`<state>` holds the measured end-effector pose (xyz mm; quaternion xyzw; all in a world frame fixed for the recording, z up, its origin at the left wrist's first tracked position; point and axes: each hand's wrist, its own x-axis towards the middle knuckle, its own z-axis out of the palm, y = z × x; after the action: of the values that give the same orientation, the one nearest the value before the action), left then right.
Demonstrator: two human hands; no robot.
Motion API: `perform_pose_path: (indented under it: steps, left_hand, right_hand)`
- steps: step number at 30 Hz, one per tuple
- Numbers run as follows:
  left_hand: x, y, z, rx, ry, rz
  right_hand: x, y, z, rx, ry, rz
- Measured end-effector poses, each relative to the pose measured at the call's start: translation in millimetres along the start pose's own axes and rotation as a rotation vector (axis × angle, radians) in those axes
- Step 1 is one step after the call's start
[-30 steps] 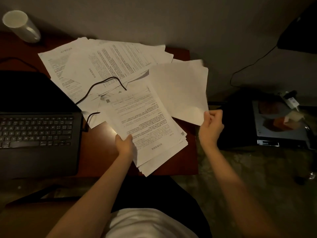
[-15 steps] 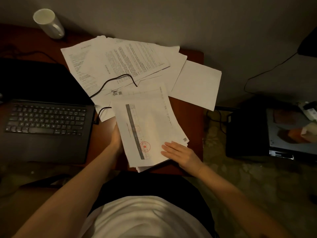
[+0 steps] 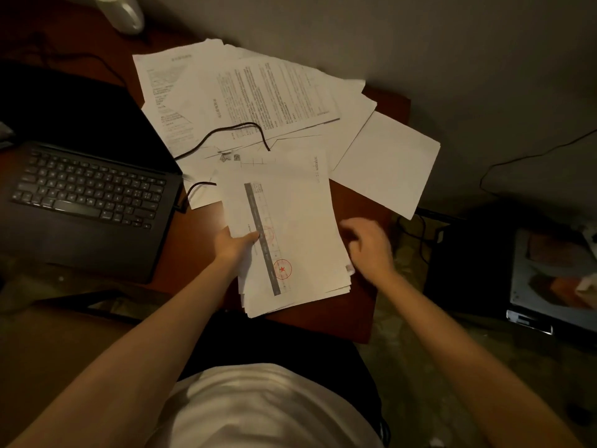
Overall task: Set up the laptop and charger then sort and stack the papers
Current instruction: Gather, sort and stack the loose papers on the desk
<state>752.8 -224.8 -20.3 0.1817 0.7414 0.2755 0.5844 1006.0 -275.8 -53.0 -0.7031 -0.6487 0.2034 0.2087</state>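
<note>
My left hand [image 3: 237, 245] grips the left edge of a stack of papers [image 3: 300, 227] near the desk's front edge, thumb on the top sheet, which bears a grey bar and a red stamp. My right hand [image 3: 368, 245] is blurred beside the stack's right edge, its fingers loosely curled and holding nothing. Loose printed papers [image 3: 258, 98] lie fanned out behind the stack. A blank sheet [image 3: 387, 163] overhangs the desk's right side. The open black laptop [image 3: 80, 195] sits at left. Its black charger cable [image 3: 226, 132] runs over the loose papers.
The red-brown desk [image 3: 358, 205] ends just right of the stack. A white mug [image 3: 122, 11] stands at the back left. Beyond the desk's right edge sit a dark unit [image 3: 468, 260] and a grey box [image 3: 549, 279] on the floor, with a thin cable [image 3: 533, 155] along the wall.
My right hand put the blank sheet down at the right, pressed on the stack, then slid off to its right edge. My left hand's thumb is now on top.
</note>
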Motion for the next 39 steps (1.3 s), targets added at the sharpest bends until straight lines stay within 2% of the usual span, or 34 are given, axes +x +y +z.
perform_pose_path:
  steps: [3, 4, 6, 8, 10, 12, 16, 19, 23, 25, 28, 30, 31, 34, 36, 37, 39]
  left_hand:
    - [2, -1, 8, 0.006, 0.022, -0.025]
    - [4, -2, 10, 0.015, 0.029, -0.041]
    - [11, -4, 12, 0.088, 0.048, -0.057]
    - [17, -5, 13, 0.172, 0.063, -0.055]
    - [20, -6, 14, 0.213, 0.082, -0.050]
    - [22, -9, 16, 0.238, 0.112, -0.043]
    - [19, -15, 22, 0.318, 0.168, -0.006]
    - [16, -16, 24, 0.353, 0.189, 0.017]
    - [16, -13, 23, 0.379, 0.161, 0.016]
    - [16, -8, 22, 0.381, 0.138, 0.009]
    - [18, -5, 16, 0.308, 0.103, -0.028]
    - [18, -5, 10, 0.222, 0.079, -0.050]
    - [17, -6, 8, 0.172, 0.056, -0.052]
    - [12, -3, 4, 0.061, 0.000, -0.084]
    - [10, -2, -2, 0.079, 0.001, -0.108]
    - [13, -3, -7, 0.066, -0.011, -0.096]
    - [18, -5, -18, -0.077, -0.160, -0.060]
  right_hand:
    - [45, 20, -20, 0.040, 0.293, 0.626]
    - [58, 28, -27, 0.029, 0.316, 0.771]
    - [76, 44, -38, -0.036, 0.231, 0.947]
    - [90, 57, -44, -0.029, 0.112, 0.998]
    - [103, 67, -46, 0.077, 0.052, 1.008]
    - [112, 75, -47, 0.228, 0.087, 1.055]
    - [115, 88, -53, 0.566, 0.292, 1.200]
    - [112, 82, -63, 0.657, 0.250, 1.141]
    - [101, 50, -90, 0.930, 0.138, 1.134]
    - [95, 30, -106, 1.031, 0.137, 1.127]
    - [84, -8, -126, 1.001, 0.347, 0.994]
    - [71, -40, -130, 0.754, 0.440, 0.732]
    - [62, -55, -125, 0.593, 0.431, 0.567]
    - [33, -92, -94, 0.081, 0.265, -0.091]
    - [19, -92, -56, -0.183, 0.037, -0.497]
    - [12, -90, -36, -0.240, -0.104, -0.585]
    - [3, -85, -2, -0.288, -0.301, -0.635]
